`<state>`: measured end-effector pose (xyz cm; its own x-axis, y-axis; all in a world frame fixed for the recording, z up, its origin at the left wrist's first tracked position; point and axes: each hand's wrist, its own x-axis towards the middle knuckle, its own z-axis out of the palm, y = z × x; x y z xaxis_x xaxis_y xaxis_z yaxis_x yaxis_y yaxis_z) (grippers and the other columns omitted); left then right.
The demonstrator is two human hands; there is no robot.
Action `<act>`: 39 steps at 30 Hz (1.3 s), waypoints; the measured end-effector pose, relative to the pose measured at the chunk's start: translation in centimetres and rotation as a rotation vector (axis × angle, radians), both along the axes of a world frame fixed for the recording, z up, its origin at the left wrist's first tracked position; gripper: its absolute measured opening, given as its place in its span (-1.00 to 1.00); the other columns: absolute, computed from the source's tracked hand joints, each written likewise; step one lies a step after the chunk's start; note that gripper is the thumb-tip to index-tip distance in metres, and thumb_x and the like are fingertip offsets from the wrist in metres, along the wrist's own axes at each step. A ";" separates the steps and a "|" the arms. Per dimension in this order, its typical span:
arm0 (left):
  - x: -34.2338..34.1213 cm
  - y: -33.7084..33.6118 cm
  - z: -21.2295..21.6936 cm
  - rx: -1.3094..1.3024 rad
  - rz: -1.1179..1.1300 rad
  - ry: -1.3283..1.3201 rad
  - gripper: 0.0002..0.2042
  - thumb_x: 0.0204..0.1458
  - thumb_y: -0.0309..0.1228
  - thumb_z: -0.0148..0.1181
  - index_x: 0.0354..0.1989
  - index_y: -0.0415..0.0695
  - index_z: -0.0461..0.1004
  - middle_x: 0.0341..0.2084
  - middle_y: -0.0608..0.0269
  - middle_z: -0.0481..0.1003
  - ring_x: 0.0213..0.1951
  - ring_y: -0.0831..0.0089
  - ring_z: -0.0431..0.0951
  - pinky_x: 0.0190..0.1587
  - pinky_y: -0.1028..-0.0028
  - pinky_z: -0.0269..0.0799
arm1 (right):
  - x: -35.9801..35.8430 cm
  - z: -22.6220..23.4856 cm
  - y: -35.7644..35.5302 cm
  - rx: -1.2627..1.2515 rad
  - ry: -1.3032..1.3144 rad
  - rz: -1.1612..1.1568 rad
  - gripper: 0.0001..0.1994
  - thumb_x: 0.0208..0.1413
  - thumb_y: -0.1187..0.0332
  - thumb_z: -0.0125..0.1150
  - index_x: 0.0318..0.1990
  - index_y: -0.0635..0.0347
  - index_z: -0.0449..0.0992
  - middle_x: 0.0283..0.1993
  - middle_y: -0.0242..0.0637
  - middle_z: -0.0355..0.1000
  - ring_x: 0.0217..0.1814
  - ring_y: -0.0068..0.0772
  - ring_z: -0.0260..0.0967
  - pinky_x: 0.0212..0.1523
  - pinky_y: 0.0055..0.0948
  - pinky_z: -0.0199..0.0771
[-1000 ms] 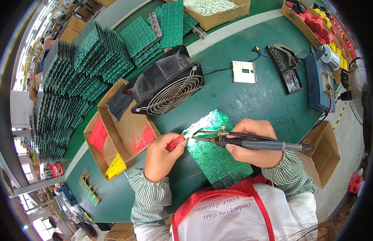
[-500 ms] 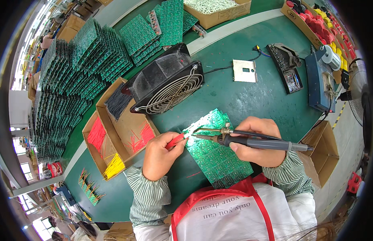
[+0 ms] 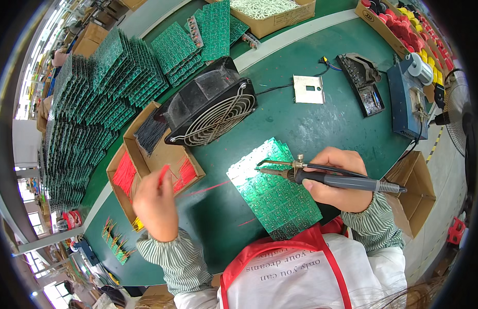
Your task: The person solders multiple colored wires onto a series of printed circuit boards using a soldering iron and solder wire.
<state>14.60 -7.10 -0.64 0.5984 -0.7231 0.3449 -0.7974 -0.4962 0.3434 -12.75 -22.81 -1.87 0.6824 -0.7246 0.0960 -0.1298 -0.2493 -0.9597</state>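
Note:
My right hand [image 3: 344, 160] grips a grey soldering iron [image 3: 347, 182] with a thin brass feed tube alongside its tip. The iron points left over a green circuit board panel [image 3: 280, 198] lying at an angle in front of me. Off to the left, my left hand [image 3: 157, 208] is blurred by motion beside a divided cardboard box [image 3: 195, 177]. Red wires [image 3: 164, 174] stick up from its closed fingertips; how many cannot be made out. A thin red wire [image 3: 210, 188] shows as a streak between that hand and the panel.
A black fan [image 3: 213, 108] stands behind the box. Stacked circuit boards [image 3: 84, 113] fill the left. A metal plate [image 3: 308, 89], a black tray [image 3: 362, 87] and a blue unit with a solder spool [image 3: 408, 103] sit at right. A wired board [image 3: 115, 242] lies left.
My left hand has moved left from the panel's upper edge to the box, carrying the red wires. The iron has shifted slightly right, and its tip stays over the panel.

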 end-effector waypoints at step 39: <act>-5.1 -4.5 -3.4 0.166 -0.430 0.538 -0.88 -0.07 -0.49 0.28 -0.44 -0.30 0.50 -0.61 0.24 0.38 -0.58 0.51 0.35 -0.51 0.52 0.26 | -0.1 0.1 -0.7 0.000 0.017 -0.029 -0.83 -0.16 0.42 0.33 -0.43 0.29 0.48 -0.58 -0.32 0.44 -0.57 -0.61 0.37 -0.52 -0.57 0.36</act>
<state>9.49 -11.56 -4.01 0.3046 -0.9510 -0.0535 -0.6752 -0.2552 0.6920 -12.85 -23.51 -1.82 0.6630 -0.7438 0.0844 -0.1534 -0.2454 -0.9572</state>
